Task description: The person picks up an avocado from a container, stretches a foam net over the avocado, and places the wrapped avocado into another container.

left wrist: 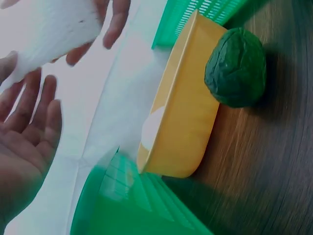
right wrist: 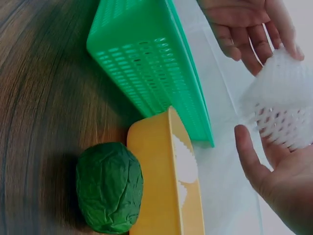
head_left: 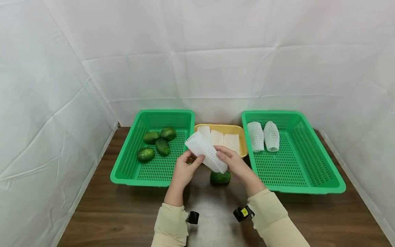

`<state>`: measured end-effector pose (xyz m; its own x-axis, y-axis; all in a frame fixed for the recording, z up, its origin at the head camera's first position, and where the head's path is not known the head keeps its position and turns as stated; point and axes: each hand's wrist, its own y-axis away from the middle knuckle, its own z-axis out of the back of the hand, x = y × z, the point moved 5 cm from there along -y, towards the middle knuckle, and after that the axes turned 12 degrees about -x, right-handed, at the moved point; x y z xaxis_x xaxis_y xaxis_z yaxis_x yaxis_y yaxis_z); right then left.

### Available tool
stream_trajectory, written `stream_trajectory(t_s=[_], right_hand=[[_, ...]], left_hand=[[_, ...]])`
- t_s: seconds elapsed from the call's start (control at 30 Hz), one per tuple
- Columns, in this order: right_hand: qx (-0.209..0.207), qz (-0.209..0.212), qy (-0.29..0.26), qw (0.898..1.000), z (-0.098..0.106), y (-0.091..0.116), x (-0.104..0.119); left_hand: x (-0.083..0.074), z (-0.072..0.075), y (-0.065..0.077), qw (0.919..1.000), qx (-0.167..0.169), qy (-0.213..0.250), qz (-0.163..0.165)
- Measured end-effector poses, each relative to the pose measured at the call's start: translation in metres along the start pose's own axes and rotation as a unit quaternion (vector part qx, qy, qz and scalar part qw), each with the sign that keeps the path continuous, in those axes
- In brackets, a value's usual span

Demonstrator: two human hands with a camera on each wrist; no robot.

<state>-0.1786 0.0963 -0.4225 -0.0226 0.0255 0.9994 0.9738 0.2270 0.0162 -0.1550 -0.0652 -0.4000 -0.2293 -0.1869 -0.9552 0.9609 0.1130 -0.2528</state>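
Note:
Both hands hold a white foam net sleeve (head_left: 206, 151) above the table, tilted down to the right. My left hand (head_left: 185, 169) pinches its left lower edge, thumb in front and fingers behind. At the right side, my right hand (head_left: 231, 161) grips the sleeve, thumb on its near face. The sleeve looks flattened; the mesh shows in the right wrist view. Below it an avocado (head_left: 220, 178) lies on the table, partly hidden from the head camera. Behind the hands, a yellow tray (head_left: 243, 139) contains several flat foam sleeves (head_left: 231, 141).
A green basket (head_left: 123, 161) on the left holds several avocados (head_left: 145, 154). In the green basket (head_left: 327, 168) on the right lie two plump foam sleeves (head_left: 255, 136), near its left wall. White sheeting (head_left: 222, 75) rises behind and beside the wooden table (head_left: 102, 212).

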Motion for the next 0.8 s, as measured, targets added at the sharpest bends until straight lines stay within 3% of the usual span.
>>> stream_trajectory(t_s=[0.07,0.13,0.23,0.33,0.47,0.57,0.63,0.7,0.8], right_hand=[[-0.021,-0.007,0.007,1.0,0.004,0.0,-0.002],[-0.076,-0.017,-0.001,0.997,0.013,0.0,-0.006],[-0.171,-0.023,-0.03,0.985,0.029,0.001,-0.011],[-0.213,-0.021,-0.035,0.976,0.036,0.004,-0.014],[-0.161,-0.033,-0.043,0.985,0.026,0.007,-0.017],[-0.103,-0.031,-0.044,0.993,0.015,0.01,-0.018],[-0.072,-0.026,-0.043,0.996,0.011,0.011,-0.018],[-0.046,-0.022,-0.048,0.998,0.01,0.012,-0.019],[-0.031,-0.016,-0.025,0.999,0.015,0.01,-0.024]], left_hand=[[-0.008,0.001,0.001,0.9998,0.013,-0.015,0.007],[-0.009,0.003,0.001,0.9997,0.015,-0.018,0.008],[0.004,0.01,-0.003,0.9997,-0.013,-0.01,0.017],[0.019,0.015,-0.007,0.9993,-0.034,0.0,0.017],[0.027,0.003,-0.005,0.9998,0.02,-0.005,0.005],[0.03,-0.012,0.0,0.9973,0.068,-0.023,0.017],[0.031,-0.02,0.002,0.9958,0.08,-0.035,0.028],[0.032,-0.024,0.003,0.996,0.071,-0.049,0.023],[0.031,-0.021,0.0,0.9975,0.027,-0.065,-0.001]])
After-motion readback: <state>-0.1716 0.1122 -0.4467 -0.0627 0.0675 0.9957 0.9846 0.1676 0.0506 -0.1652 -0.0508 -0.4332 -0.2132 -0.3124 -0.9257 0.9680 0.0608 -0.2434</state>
